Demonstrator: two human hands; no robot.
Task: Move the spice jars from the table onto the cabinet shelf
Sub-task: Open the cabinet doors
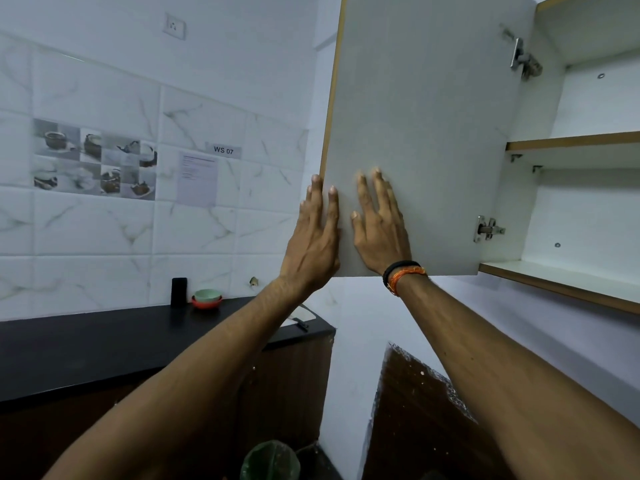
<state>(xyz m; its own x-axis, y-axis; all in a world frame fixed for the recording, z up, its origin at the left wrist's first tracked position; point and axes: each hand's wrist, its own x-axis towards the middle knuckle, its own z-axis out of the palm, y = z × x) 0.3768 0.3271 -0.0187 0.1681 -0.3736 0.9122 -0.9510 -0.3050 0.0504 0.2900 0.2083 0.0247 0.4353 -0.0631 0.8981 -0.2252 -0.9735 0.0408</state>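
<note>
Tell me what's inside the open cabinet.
The cabinet shows only bare white shelves; no jars are in view. The open door, with the left hand and right hand on it, covers the cabinet's left part.

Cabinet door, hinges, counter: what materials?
Door: looks like laminated board, matte pale-grey face with fine grain, tan strip along the edge. Hinges: shiny silver metal. Counter: smooth black slab with a dull sheen, maybe stone or laminate; can't tell which.
</note>
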